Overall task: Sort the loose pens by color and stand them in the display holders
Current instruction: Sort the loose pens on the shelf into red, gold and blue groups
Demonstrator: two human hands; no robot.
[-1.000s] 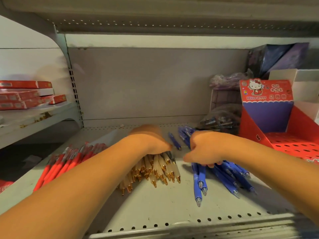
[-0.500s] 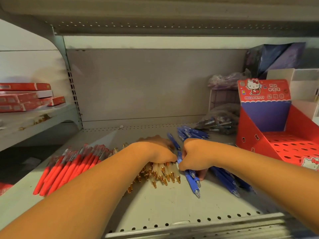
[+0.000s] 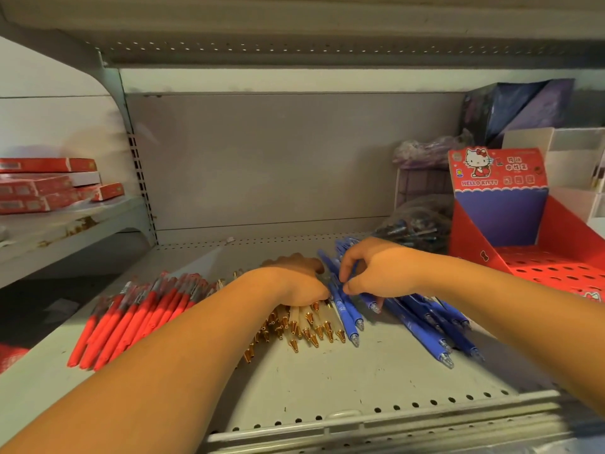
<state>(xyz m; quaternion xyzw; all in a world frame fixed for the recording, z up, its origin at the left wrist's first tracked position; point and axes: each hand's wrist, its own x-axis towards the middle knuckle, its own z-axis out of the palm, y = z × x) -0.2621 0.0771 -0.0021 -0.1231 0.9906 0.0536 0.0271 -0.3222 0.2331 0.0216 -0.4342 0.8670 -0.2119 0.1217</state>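
Three loose piles lie on the grey shelf (image 3: 327,388): red pens (image 3: 131,319) at the left, cream pens with gold tips (image 3: 307,326) in the middle, blue pens (image 3: 429,326) at the right. My left hand (image 3: 291,280) lies knuckles-up on the cream pile, its fingers curled down over the pens. Just to its right, my right hand (image 3: 376,273) pinches a few blue pens between thumb and curled fingers, their tips pointing toward me. The red Hello Kitty display holder (image 3: 556,267), with a perforated tray, stands at the right and has no pens in it.
A bag of dark pens (image 3: 415,227) lies behind the blue pile, with white boxes (image 3: 576,158) and a dark box (image 3: 523,106) at the far right. Red flat boxes (image 3: 45,188) are stacked on the neighbouring left shelf. The shelf's front lip (image 3: 360,424) runs near me.
My right hand has lifted off the blue pile, shifted left and back, and now pinches a few blue pens beside the cream pile. My left hand stays on the cream pens.
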